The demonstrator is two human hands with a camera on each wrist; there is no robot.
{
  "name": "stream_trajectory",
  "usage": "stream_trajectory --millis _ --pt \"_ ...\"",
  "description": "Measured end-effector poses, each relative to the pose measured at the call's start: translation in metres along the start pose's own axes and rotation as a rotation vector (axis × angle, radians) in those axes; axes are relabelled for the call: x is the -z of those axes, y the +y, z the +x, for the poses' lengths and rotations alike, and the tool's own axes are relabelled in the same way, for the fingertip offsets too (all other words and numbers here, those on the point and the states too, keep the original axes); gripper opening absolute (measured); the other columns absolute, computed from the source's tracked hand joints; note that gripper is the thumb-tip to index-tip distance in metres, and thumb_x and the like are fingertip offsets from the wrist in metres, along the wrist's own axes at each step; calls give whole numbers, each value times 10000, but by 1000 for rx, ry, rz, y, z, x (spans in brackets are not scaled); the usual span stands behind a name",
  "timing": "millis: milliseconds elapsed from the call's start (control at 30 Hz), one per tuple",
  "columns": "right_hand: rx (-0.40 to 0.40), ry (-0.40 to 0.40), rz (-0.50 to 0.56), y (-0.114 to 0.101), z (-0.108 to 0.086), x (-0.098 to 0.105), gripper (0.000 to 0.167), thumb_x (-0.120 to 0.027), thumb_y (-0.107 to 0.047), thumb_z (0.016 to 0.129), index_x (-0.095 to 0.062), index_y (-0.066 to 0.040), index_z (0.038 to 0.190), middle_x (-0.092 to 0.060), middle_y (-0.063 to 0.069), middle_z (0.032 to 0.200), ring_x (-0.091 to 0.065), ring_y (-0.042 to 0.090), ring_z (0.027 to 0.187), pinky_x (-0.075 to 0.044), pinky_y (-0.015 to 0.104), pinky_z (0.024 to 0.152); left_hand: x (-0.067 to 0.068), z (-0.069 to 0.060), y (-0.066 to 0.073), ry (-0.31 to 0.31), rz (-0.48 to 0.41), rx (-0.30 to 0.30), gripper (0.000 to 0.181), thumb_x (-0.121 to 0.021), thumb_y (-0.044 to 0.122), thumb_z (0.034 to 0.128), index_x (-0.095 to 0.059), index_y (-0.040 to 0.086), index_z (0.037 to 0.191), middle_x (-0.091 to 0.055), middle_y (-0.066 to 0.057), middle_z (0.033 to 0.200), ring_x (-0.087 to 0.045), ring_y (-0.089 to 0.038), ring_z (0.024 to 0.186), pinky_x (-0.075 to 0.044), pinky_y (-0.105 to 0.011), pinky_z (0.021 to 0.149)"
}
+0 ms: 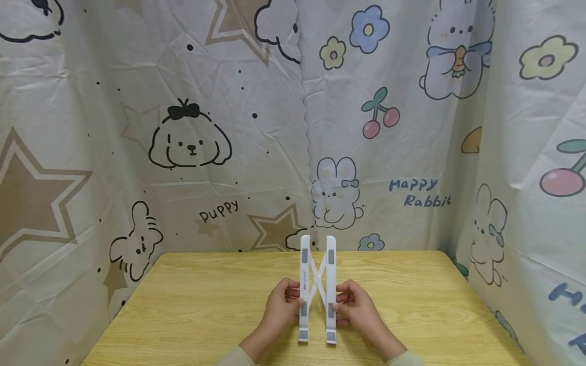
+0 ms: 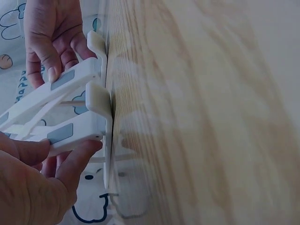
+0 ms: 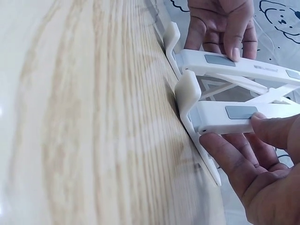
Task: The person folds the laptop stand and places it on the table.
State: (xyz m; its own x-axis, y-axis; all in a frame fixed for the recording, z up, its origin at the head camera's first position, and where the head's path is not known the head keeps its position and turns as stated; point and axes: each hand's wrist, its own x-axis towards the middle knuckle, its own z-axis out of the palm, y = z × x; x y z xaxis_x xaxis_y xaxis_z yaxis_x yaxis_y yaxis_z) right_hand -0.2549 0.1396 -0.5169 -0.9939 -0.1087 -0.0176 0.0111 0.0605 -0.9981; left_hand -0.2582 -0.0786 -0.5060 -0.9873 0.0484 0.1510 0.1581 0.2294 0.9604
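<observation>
A white folding laptop stand with grey pads stands on the wooden table, its two long rails side by side and a cross brace between them. My left hand pinches the left rail between thumb and fingers, thumb near a lower pad. On the other side, my right hand grips the right rail the same way. Upturned lips at the rails' near ends show in the left wrist view, where the stand's feet meet the tabletop. The right wrist view shows the brace spread between the rails.
The yellow wood-grain table spans the lower part of the head view. Behind and beside it hangs a pale curtain printed with puppies, rabbits, stars and flowers. The table's back edge lies close to the curtain.
</observation>
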Motion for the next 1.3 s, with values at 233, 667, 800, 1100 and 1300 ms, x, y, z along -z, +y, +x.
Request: stream_trajectory --millis 233,667,800,1100,1300 --pt "-3 -2 5 2 1 -3 358 -680 106 903 -523 23 1213 -581 156 1015 -634 240 821 -628 531 663 -6 0 2 5 -8 1 304 -704 -134 848 -634 23 1099 -629 -107 966 -581 -190 825 -549 -288 678" --pt "28 -12 24 2 1 -9 351 -693 93 893 -526 17 1192 -583 156 1011 -636 207 829 -633 509 659 -14 1 0 -21 -8 4 298 -679 -123 864 -640 31 1116 -629 -107 973 -589 -181 820 -569 -279 649" --pt "31 -15 30 0 1 -11 345 -686 97 899 -528 11 1194 -590 162 1021 -628 213 847 -632 515 668 -16 2 1 -28 -5 -6 300 -678 -122 862 -638 34 1115 -634 -99 972 -593 -179 827 -563 -282 671" --pt "38 1 34 1 2 -16 357 -684 111 893 -538 -3 1198 -581 159 1017 -610 209 837 -628 533 654 -20 4 2 -40 -25 -16 301 -676 -125 861 -636 29 1117 -646 -114 986 -602 -173 828 -559 -269 686" --pt "50 -2 30 1 3 -19 351 -680 103 901 -534 -3 1203 -578 146 996 -619 218 828 -627 524 645 -20 4 4 -44 -20 -26 300 -676 -129 859 -630 19 1116 -650 -119 980 -605 -187 827 -533 -260 693"
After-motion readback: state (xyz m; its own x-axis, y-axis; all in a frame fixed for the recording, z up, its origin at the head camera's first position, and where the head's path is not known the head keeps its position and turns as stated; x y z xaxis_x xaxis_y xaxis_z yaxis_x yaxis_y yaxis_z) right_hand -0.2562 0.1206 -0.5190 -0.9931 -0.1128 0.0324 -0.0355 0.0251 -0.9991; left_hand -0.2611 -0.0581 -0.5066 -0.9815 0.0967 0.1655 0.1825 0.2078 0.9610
